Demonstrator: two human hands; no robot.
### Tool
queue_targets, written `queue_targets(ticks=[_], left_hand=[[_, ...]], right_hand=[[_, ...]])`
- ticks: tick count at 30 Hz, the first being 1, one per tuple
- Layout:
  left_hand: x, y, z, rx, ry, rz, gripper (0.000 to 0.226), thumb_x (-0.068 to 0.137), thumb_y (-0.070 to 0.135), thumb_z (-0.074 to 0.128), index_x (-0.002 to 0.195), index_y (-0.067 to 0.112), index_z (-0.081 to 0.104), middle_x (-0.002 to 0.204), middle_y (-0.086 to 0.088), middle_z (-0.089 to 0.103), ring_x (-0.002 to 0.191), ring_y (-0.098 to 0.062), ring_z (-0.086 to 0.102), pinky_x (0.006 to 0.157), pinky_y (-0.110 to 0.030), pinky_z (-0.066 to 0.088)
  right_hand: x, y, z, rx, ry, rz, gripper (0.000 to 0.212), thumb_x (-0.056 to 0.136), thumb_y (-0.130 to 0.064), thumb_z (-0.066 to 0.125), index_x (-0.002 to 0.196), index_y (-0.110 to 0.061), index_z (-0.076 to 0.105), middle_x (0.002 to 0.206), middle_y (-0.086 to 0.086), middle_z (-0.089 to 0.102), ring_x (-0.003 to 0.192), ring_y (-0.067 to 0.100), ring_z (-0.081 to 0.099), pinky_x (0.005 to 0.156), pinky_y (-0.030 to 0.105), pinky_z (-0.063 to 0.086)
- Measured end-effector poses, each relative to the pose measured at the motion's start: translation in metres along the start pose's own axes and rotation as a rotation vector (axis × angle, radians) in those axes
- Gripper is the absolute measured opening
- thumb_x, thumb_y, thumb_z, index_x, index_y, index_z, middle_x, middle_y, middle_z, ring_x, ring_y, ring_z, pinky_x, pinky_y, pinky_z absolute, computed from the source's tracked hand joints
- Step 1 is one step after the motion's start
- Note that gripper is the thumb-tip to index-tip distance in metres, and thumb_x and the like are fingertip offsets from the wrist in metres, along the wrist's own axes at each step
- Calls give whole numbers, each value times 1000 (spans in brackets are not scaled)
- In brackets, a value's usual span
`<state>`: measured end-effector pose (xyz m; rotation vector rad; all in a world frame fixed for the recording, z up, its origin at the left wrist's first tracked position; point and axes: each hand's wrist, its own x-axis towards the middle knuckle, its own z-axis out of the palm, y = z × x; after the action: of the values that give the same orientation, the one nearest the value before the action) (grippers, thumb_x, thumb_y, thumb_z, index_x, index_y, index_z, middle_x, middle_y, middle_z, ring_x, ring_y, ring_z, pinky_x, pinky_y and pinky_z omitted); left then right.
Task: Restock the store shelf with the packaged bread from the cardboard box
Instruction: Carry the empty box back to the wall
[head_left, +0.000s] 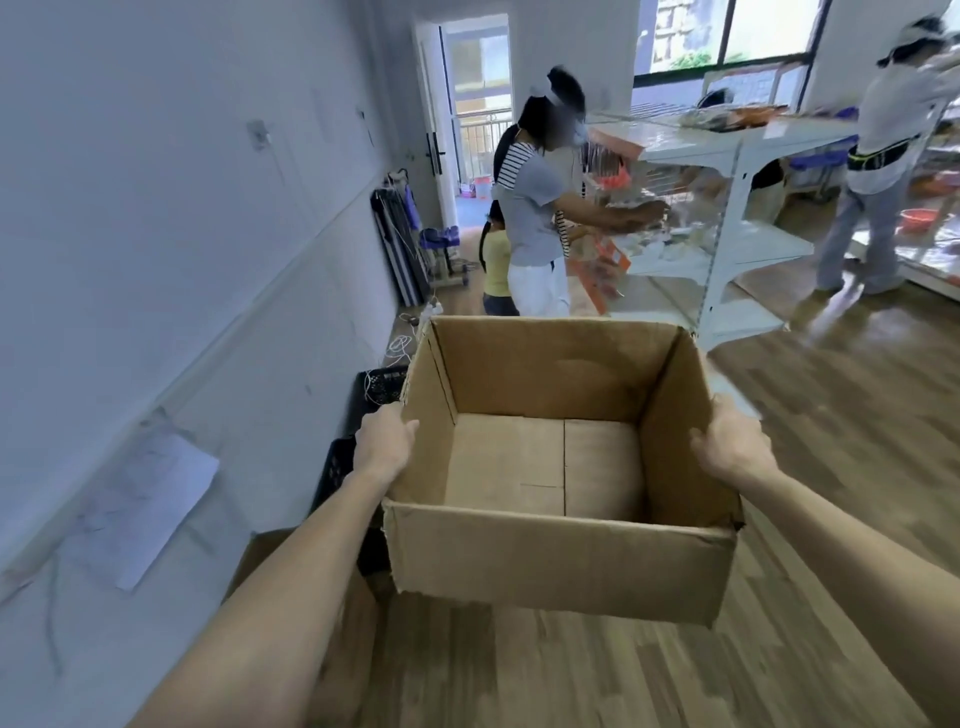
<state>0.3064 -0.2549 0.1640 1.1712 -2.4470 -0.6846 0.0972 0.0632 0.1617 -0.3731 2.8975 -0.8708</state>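
We hold a plain corrugated cardboard box (563, 551), square and open-topped, above wood-plank floor (779, 649). Our left hand (382, 439) grips its left wall, our right hand (727, 441) its right wall. Beyond the box stands a white metal shelf (727, 218); left of it, a pale wall (156, 234).
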Motion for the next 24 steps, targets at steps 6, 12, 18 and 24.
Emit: queue_targets(ticks=[6, 12, 18, 24], left_hand=[[33, 21, 28, 19, 21, -48, 20, 100, 25, 53, 111, 10, 62, 110, -14, 66, 102, -35, 61, 83, -36, 45], [59, 1, 32, 74, 57, -159, 26, 100, 24, 53, 119, 6, 57, 114, -17, 64, 107, -37, 58, 90, -41, 48], [99, -36, 39, 32, 85, -273, 27, 102, 24, 51, 122, 8, 58, 116, -12, 64, 106, -30, 60, 88, -35, 46], [156, -68, 49, -32, 96, -368, 28, 103, 25, 50, 124, 9, 58, 116, -9, 65, 105, -25, 61, 89, -32, 46]], right_hand=[[77, 0, 8, -13, -51, -71, 26, 98, -14, 58, 118, -6, 44, 101, 18, 58, 92, 34, 57, 76, 38, 43], [128, -31, 43, -76, -127, -162, 31, 95, -12, 61, 121, 0, 48, 110, 25, 59, 105, 42, 58, 80, 42, 45], [178, -85, 89, -120, -184, -256, 35, 94, -10, 63, 122, 3, 47, 111, 31, 61, 106, 45, 59, 81, 43, 44], [243, -153, 130, -123, -239, -342, 33, 94, -10, 61, 121, -2, 44, 103, 25, 61, 89, 39, 58, 78, 44, 48]])
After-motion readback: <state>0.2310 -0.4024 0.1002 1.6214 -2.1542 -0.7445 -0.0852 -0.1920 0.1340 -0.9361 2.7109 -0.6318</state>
